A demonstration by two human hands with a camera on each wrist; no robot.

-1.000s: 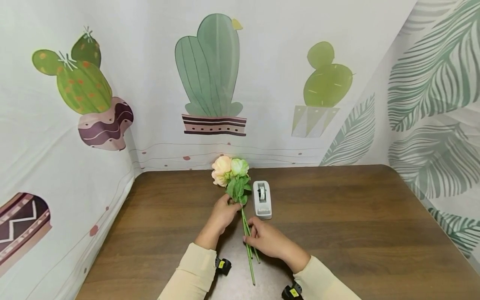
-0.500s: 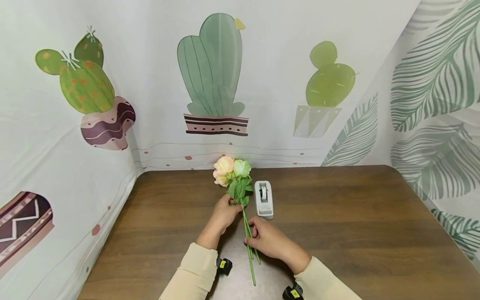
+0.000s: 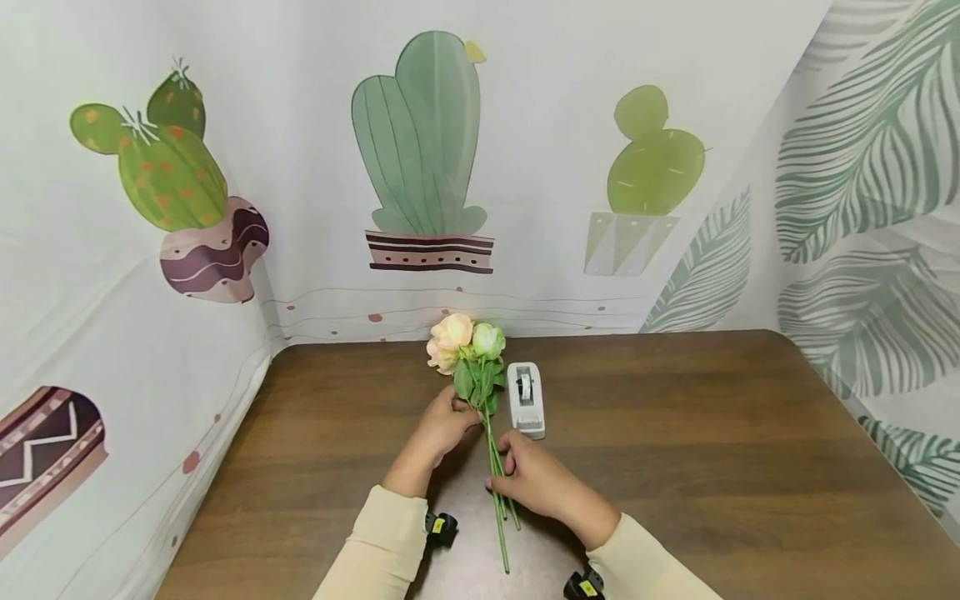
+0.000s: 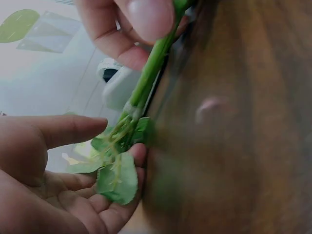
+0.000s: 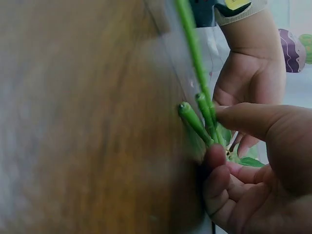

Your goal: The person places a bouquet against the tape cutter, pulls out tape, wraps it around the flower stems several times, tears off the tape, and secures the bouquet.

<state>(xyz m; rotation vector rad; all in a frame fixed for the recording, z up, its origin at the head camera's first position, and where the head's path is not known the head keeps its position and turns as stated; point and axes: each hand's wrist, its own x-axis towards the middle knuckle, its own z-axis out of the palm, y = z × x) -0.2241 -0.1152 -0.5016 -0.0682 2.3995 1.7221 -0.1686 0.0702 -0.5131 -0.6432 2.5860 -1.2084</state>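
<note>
A bunch of long-stemmed flowers [image 3: 491,454], with peach blooms [image 3: 451,335] and a pale green bloom [image 3: 489,341], lies over the table, heads toward the wall. My right hand [image 3: 542,477] pinches the green stems [image 5: 197,53] between thumb and fingers partway down. Just below the blooms is my left hand [image 3: 444,423]. In the left wrist view its thumb stands apart from the stems, and its loosely bent fingers lie behind the leaves [image 4: 117,179]. A whitish band [image 4: 129,108] shows around the stems there. The cut stem ends [image 5: 184,108] point toward the person.
A white tape dispenser [image 3: 527,400] stands on the brown wooden table [image 3: 675,433], just right of the flowers. Behind the table hangs a white cloth [image 3: 540,167] printed with cacti and leaves. A black wrist camera [image 3: 441,529] sits on the left forearm.
The blooms have turned and shifted slightly right. My left hand has drawn back a little to the left. The right hand stays at the same place on the stems.
</note>
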